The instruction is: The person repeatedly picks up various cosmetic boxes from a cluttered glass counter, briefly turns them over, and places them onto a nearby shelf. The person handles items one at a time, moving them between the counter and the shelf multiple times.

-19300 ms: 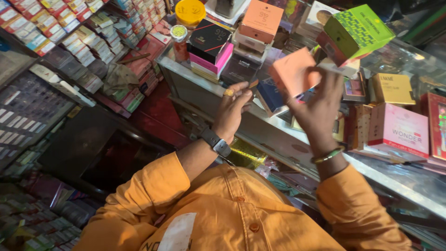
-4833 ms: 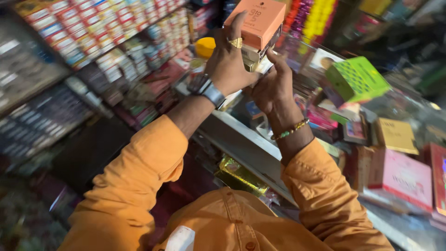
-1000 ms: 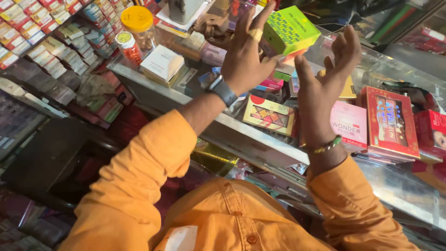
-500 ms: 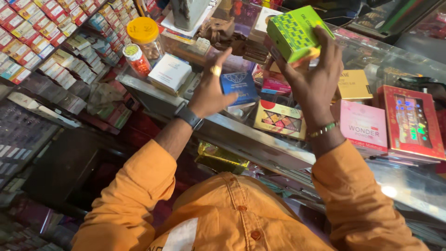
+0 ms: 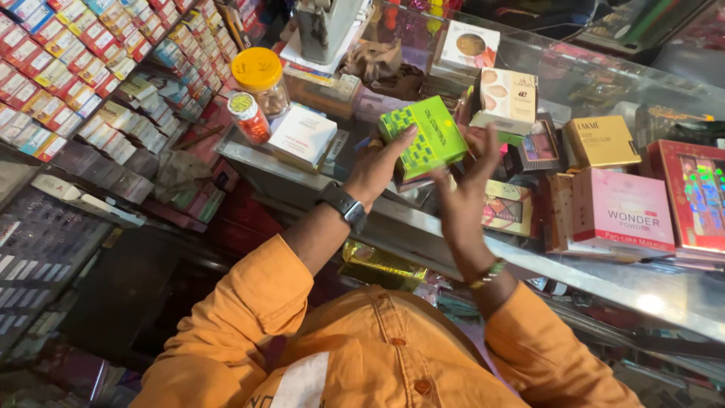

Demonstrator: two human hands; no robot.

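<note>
A bright green cardboard box is held low over the glass counter, tilted, between both my hands. My left hand, with a dark watch at the wrist, grips the box's left end from below. My right hand, with a beaded bracelet, is against the box's right end, thumb beneath it and fingers spread upward. Under and behind the box lie several flat cosmetic boxes, among them a patterned palette box. My orange sleeves fill the lower part of the view.
On the counter stand a yellow-lidded jar, a small orange bottle, a white box, a cream box, a gold box, a pink box and a red box. Shelves of small packets line the left.
My right hand has brought the green box down from above the counter. My left hand has moved across from the counter and taken its left end.
</note>
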